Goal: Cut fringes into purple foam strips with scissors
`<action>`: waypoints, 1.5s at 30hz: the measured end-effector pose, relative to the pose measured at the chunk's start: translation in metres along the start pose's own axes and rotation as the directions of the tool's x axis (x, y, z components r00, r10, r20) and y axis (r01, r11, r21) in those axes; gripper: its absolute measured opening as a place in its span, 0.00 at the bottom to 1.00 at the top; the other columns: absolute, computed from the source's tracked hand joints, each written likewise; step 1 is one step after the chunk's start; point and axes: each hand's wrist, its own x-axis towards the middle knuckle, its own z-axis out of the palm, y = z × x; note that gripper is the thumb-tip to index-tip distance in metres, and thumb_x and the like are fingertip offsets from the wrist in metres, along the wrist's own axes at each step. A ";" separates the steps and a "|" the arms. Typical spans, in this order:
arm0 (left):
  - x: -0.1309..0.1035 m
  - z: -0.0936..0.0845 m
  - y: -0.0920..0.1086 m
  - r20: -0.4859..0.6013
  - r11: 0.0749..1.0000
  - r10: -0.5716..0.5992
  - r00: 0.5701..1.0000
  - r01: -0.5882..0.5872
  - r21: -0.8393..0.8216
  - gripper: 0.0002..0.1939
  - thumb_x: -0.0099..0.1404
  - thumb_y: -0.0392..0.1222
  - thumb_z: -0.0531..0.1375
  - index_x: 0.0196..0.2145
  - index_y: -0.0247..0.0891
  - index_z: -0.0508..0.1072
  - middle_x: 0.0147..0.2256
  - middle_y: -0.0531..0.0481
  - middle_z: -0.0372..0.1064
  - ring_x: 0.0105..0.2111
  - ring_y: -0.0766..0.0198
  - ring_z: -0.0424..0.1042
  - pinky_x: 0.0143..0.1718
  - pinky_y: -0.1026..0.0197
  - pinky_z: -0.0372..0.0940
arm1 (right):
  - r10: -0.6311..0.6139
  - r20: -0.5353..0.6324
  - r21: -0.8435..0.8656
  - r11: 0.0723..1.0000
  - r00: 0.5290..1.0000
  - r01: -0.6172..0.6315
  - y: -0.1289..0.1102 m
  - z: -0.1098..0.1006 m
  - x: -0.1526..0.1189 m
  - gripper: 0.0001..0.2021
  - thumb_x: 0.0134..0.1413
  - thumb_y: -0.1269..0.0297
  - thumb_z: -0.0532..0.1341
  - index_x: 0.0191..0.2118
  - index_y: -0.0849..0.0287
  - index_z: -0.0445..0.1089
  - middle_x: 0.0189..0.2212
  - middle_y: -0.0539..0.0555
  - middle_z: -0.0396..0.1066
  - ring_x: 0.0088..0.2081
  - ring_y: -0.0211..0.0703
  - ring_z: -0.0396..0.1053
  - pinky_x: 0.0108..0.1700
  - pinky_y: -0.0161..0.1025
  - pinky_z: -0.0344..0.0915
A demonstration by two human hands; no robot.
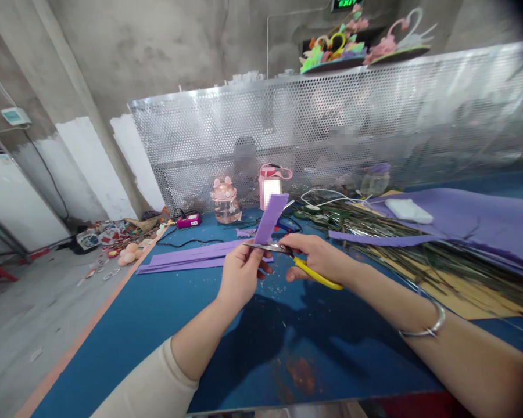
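Note:
My left hand (240,273) pinches the lower end of a short purple strip (271,219), which stands up tilted to the right. My right hand (318,258) is closed around a pair of scissors with yellow handles (316,274). Their metal blades lie across the strip's lower end, just above my left fingers. Whether the blades are fully closed is hard to make out. Behind my left hand, several long purple strips (192,257) lie flat on the blue table (178,307).
A clear pink bottle (226,201) and a pink tumbler (265,186) stand near the perforated metal screen (192,133). At the right lie dark thin stems (387,232), a large purple sheet (475,217) and a white block (408,210). A magenta box (188,220) with a cord sits left.

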 end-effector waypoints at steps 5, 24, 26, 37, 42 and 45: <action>0.000 0.000 0.000 0.000 1.000 0.005 1.000 -0.005 0.002 0.15 0.57 0.52 0.59 0.28 0.35 0.68 0.27 0.52 0.70 0.19 0.72 0.67 0.18 0.69 0.60 | -0.012 -0.024 -0.007 1.000 1.000 0.012 -0.001 -0.001 0.000 0.20 0.45 0.47 0.65 0.34 0.61 0.69 0.25 0.49 0.65 0.26 0.37 0.59 0.28 0.32 0.55; 0.000 0.001 0.001 0.006 1.000 -0.031 0.999 0.031 0.000 0.13 0.58 0.49 0.57 0.31 0.35 0.66 0.33 0.49 0.71 0.19 0.73 0.67 0.16 0.70 0.59 | 0.005 -0.044 -0.128 0.992 0.999 -0.010 0.008 -0.004 -0.002 0.18 0.46 0.47 0.64 0.30 0.58 0.67 0.22 0.48 0.62 0.24 0.38 0.58 0.27 0.32 0.54; 0.001 0.001 0.000 -0.003 0.999 -0.039 0.999 0.039 -0.001 0.13 0.58 0.49 0.58 0.33 0.36 0.67 0.34 0.49 0.71 0.19 0.73 0.67 0.16 0.70 0.59 | 0.023 -0.036 -0.141 0.990 0.999 -0.028 0.008 -0.004 -0.002 0.18 0.47 0.46 0.63 0.30 0.58 0.66 0.21 0.48 0.62 0.24 0.38 0.59 0.27 0.33 0.54; 0.003 -0.002 -0.002 -0.092 0.999 0.041 0.995 -0.043 -0.016 0.13 0.59 0.49 0.58 0.35 0.35 0.70 0.29 0.52 0.71 0.19 0.73 0.68 0.17 0.71 0.60 | -0.015 -0.012 -0.147 0.989 1.000 0.013 0.003 -0.001 0.003 0.28 0.39 0.48 0.68 0.42 0.61 0.63 0.34 0.56 0.66 0.34 0.47 0.64 0.37 0.41 0.63; 0.003 -0.001 -0.002 -0.072 0.999 0.032 0.997 -0.032 -0.008 0.14 0.59 0.48 0.59 0.36 0.34 0.70 0.29 0.50 0.72 0.19 0.72 0.68 0.17 0.70 0.60 | -0.027 -0.025 -0.175 0.984 0.999 0.022 0.003 0.000 0.002 0.28 0.38 0.47 0.68 0.42 0.61 0.64 0.34 0.56 0.66 0.36 0.48 0.64 0.39 0.42 0.62; 0.002 0.000 -0.002 -0.050 1.000 0.026 0.998 -0.025 0.006 0.14 0.59 0.48 0.58 0.35 0.34 0.71 0.31 0.49 0.72 0.20 0.72 0.68 0.18 0.71 0.60 | -0.020 -0.025 -0.166 0.986 0.999 0.015 0.003 -0.001 0.002 0.26 0.40 0.47 0.68 0.41 0.60 0.64 0.34 0.56 0.67 0.35 0.47 0.64 0.38 0.42 0.62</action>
